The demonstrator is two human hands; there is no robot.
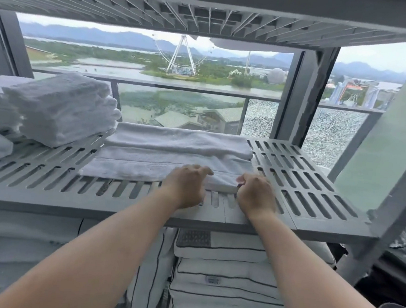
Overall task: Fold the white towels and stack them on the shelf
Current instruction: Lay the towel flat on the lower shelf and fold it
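A white towel [161, 159] lies flat on the middle of a grey slotted shelf [305, 183]. Its far part is folded over into a thicker band, and its long side runs from 9 to 3 o'clock. Both hands are at its near right end. The left hand [185, 187] has its fingers curled down onto the near edge, gripping the cloth. The right hand [255, 196], just beside it at 3 o'clock, pinches the near right corner between thumb and bent fingers.

At 10 o'clock from the towel, apart from it on the same shelf, sits a stack of folded towels [62, 108], with more white cloth behind and below it at the left edge. At 6 o'clock, under the shelf, white pads with dark piping [222, 280] are piled up. At 12 o'clock, past a balcony railing [178, 87], stands a Ferris wheel [181, 55] by water.
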